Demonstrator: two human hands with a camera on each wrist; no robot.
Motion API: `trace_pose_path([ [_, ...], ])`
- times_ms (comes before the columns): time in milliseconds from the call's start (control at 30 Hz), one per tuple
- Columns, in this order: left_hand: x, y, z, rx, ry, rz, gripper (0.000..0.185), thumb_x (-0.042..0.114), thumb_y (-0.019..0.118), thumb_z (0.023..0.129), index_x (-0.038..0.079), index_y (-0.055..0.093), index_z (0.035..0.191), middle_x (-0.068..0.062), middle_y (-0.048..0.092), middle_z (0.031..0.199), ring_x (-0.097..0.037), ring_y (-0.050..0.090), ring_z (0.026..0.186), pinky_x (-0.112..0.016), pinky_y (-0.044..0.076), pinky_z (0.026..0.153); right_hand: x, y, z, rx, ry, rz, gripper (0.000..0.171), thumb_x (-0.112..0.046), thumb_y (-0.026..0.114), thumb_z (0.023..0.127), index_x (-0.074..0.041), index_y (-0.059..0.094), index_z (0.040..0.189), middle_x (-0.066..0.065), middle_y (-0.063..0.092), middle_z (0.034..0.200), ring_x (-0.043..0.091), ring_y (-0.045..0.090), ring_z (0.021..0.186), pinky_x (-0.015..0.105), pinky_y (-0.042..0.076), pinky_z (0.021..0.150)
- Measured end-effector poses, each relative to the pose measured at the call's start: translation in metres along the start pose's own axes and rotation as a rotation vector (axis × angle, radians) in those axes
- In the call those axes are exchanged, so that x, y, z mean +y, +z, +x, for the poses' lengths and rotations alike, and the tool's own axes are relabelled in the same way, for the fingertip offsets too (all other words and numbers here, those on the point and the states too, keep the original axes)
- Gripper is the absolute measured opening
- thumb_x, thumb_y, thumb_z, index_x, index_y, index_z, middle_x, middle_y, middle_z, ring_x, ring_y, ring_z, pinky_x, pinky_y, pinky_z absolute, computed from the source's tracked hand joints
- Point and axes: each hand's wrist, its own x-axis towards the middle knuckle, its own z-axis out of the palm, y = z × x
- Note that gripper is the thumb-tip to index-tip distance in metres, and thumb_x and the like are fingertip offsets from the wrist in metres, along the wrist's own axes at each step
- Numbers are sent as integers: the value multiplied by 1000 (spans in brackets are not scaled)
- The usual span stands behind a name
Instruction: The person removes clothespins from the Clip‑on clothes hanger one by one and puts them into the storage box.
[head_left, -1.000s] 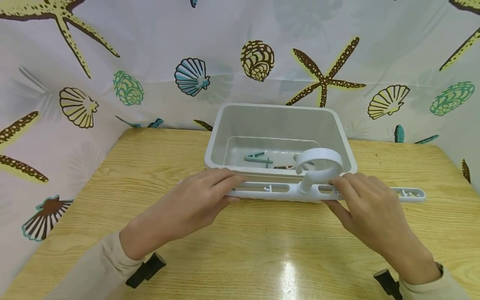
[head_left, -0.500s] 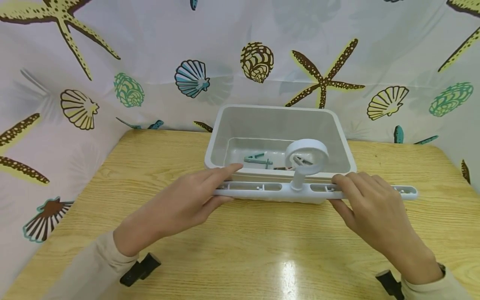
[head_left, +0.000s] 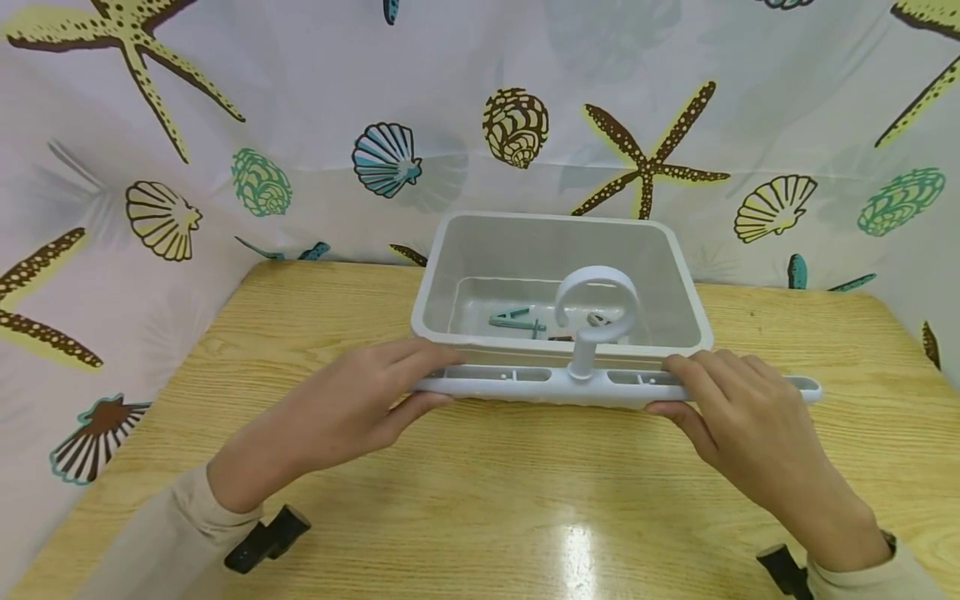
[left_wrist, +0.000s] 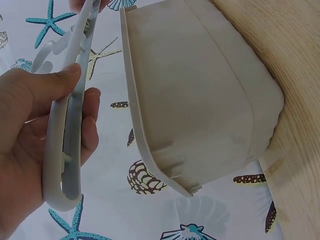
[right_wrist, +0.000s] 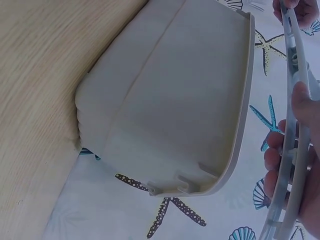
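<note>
The hanger bar lies crosswise, its long axis left to right, held just above the table in front of the bin. The left hand pinches one end and the right hand the other, thumbs below and fingers on top. Its ring hook stands upright over the bin's near rim; beyond, apparently, pegs lie inside.

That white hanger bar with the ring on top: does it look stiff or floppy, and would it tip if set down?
The hanger bar looks stiff: held near both ends by the left hand and right hand, it stays straight. Probably light, being thin slotted plastic. The upright ring would likely tip it over on the table.
</note>
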Motion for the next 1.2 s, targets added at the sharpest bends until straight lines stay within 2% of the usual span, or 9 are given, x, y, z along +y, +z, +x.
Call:
trace_pose_path([
  [233, -1, 1, -2, 2, 13, 27, 34, 11, 72, 87, 1, 62, 118, -6, 66, 105, -16, 65, 91, -34, 55, 75, -1, 0, -3, -44, -1, 2, 54, -47, 39, 101, 2, 60, 102, 10, 64, 83, 29, 63, 70, 46, 52, 62],
  [633, -1, 9, -8, -9, 7, 26, 34, 11, 72, 86, 0, 63, 117, -6, 66, 107, -15, 65, 90, -32, 55, 75, -3, 5, -8, -39, -32, 15, 53, -47, 38, 102, 1, 60, 100, 6, 61, 81, 23, 59, 65, 41, 50, 57],
  [933, -3, 19, -15, 4, 17, 18, 32, 11, 73, 86, 1, 63, 114, -4, 66, 101, -11, 61, 81, -28, 53, 68, -6, 9, -14, -66, -32, 14, 51, -48, 38, 102, -1, 59, 99, 5, 60, 80, 22, 58, 64, 40, 48, 52],
  [1200, -2, 28, -21, -36, -9, -26, 30, 12, 71, 88, 2, 62, 115, 0, 63, 99, -8, 58, 80, -26, 52, 68, -8, 9, -22, -132, -22, 12, 53, -49, 35, 102, -2, 60, 100, 2, 57, 79, 18, 55, 64, 36, 47, 52],
])
